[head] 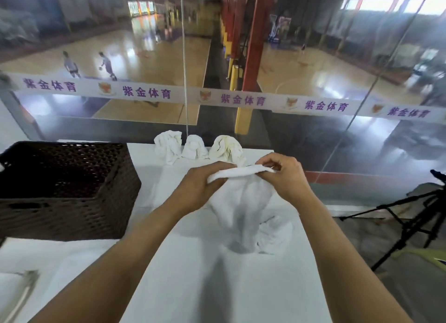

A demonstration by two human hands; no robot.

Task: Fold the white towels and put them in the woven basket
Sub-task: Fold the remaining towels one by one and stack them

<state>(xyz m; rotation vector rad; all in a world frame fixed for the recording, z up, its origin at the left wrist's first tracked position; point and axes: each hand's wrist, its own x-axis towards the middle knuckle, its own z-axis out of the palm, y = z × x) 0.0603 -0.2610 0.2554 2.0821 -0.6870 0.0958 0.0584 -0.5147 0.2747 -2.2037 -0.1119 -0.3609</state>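
White counter (217, 286), dark woven basket (60, 189) at its left edge, white towel (243, 214) right of the basket, top hem pinched by left hand (200, 189) and right hand (284, 175), three crumpled towels (195, 147) beyond

White towel (243, 202) held up by its top edge between my left hand (200, 187) and right hand (283, 175), lower part bunched on the counter (193, 274). Three crumpled white towels (195, 147) in a row at the far edge. Dark woven basket (60, 189) at left, open side up.
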